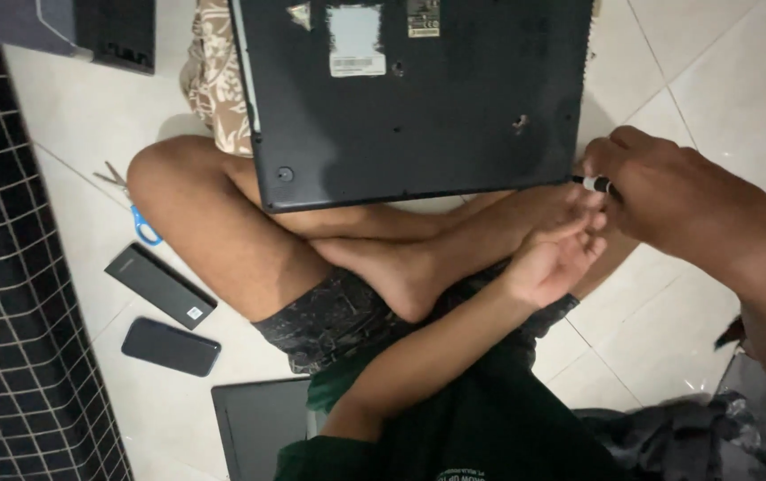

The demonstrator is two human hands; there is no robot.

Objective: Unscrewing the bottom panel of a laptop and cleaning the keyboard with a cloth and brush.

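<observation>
**Surfaces and finishes**

Laptop underside [418,98]: matt dark plastic, scuffed, with torn paper labels. Floor tiles [721,71]: glossy pale ceramic. Phone [170,346]: smooth glass-like black. Flat dark slab [159,286]: matt. Scissors [130,200]: metal blades, blue plastic handle. Shorts [329,316]: patterned cloth.

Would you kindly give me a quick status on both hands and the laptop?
Right hand gripping small screwdriver at upturned laptop's corner. Left hand open beneath that corner, holding nothing. Laptop rests on crossed legs. Nothing in the way.
</observation>
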